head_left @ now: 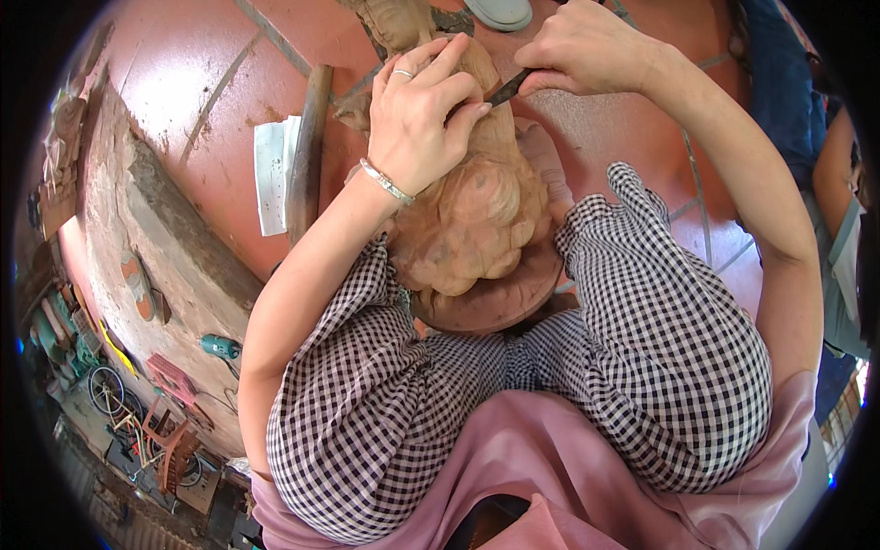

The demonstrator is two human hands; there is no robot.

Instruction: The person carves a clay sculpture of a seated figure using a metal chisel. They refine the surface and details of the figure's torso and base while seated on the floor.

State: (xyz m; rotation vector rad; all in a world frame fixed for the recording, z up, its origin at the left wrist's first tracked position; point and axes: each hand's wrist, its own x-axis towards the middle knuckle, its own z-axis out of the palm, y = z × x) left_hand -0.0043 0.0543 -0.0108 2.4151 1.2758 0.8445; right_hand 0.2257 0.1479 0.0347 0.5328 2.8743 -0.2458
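Note:
A carved wooden figure [472, 225] lies lengthwise in front of me between my knees, its carved head at the far end and its rounded, lobed part nearest me. My left hand [422, 115], with a ring and a bracelet, rests over the figure's upper part. Its fingers are bent, and thumb and forefinger close around the end of a dark, narrow tool [506, 90]. My right hand [582, 50] grips the tool's other end, just right of the figure. The tool slants across the wood; its tip is hidden by my left hand, so its exact kind cannot be told.
Under the figure shows a round brownish base [486, 316]. Left of it lie a wooden stick [310, 151] and a white paper [272, 174] on red tiles. Farther left are a long timber slab [165, 211], a green power tool [220, 346] and a bicycle [115, 394]. Another person [788, 101] is at right.

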